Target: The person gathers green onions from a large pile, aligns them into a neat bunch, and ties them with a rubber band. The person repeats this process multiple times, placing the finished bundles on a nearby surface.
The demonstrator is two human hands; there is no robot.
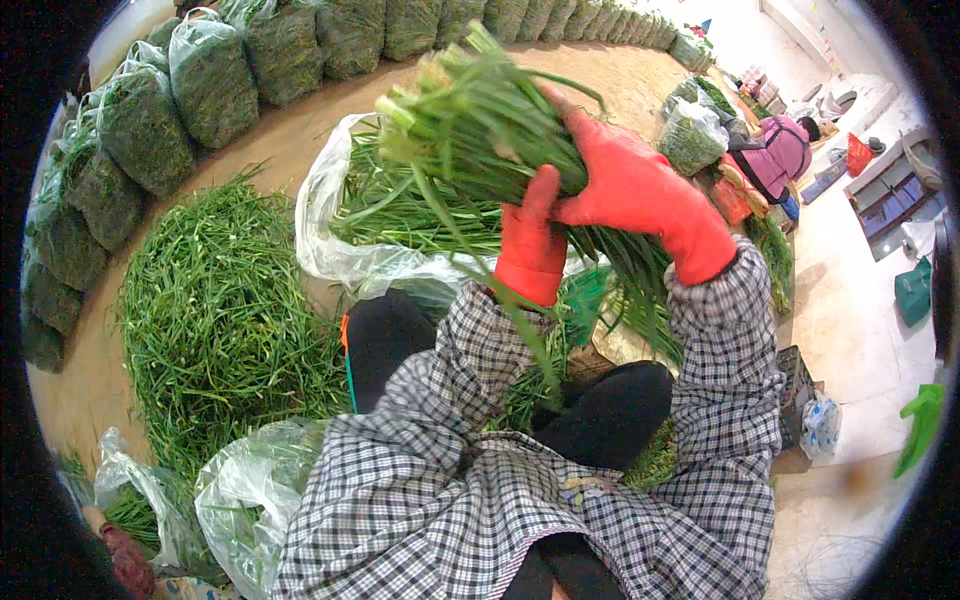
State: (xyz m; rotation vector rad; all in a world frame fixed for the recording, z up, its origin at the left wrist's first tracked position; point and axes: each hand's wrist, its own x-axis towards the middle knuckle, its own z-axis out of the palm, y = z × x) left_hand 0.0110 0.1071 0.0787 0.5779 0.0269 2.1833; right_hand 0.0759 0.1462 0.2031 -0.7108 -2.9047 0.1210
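Observation:
My two hands wear red rubber gloves. Between them is a thick bundle of long green leafy stalks, its pale cut ends at the upper left and its leaves hanging to the lower right. My left hand is closed around the underside of the bundle. My right hand grips it from the right and above. Beneath the bundle lies an open clear plastic bag filled with more green stalks. The bundle is partly blurred.
A large heap of loose green leaves lies on the floor at left. Packed plastic bags of greens line the back and left. A crumpled clear bag is beside me. One person in pink sits at right; another person's sleeve shows lower left.

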